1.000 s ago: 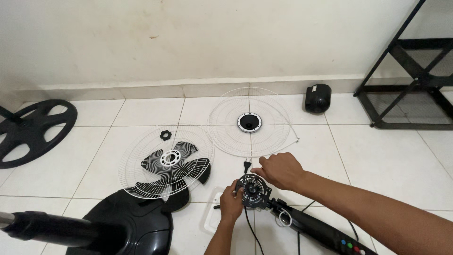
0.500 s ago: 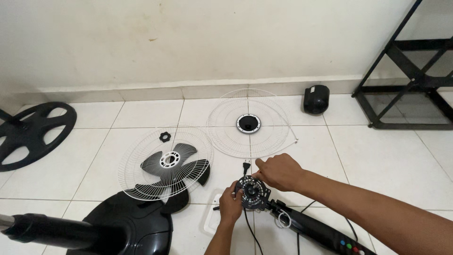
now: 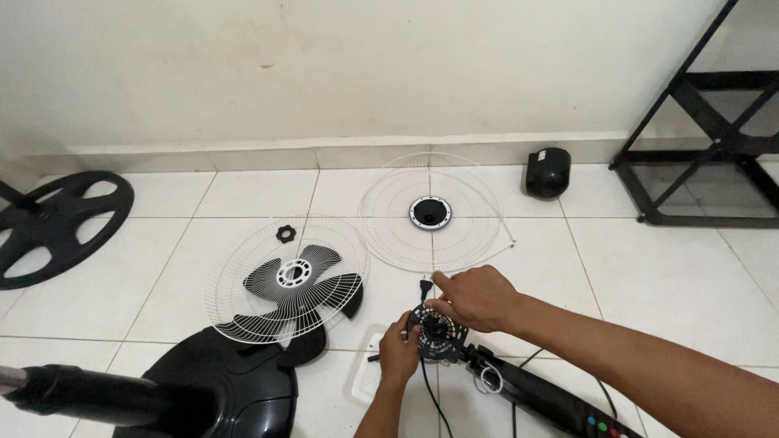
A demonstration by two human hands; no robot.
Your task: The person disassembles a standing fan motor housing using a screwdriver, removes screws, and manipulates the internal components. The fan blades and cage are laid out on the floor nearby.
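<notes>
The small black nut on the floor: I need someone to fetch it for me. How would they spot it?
Start at the white wire fan guard that lies over the black fan blade, left of both hands. The small black nut rests at that guard's far edge, towards the wall. It is the only tiny black piece with a lobed outline and a centre hole.

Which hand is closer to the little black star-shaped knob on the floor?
Left. The left hand is below and right of the little black star-shaped knob; the right hand is farther right.
</notes>
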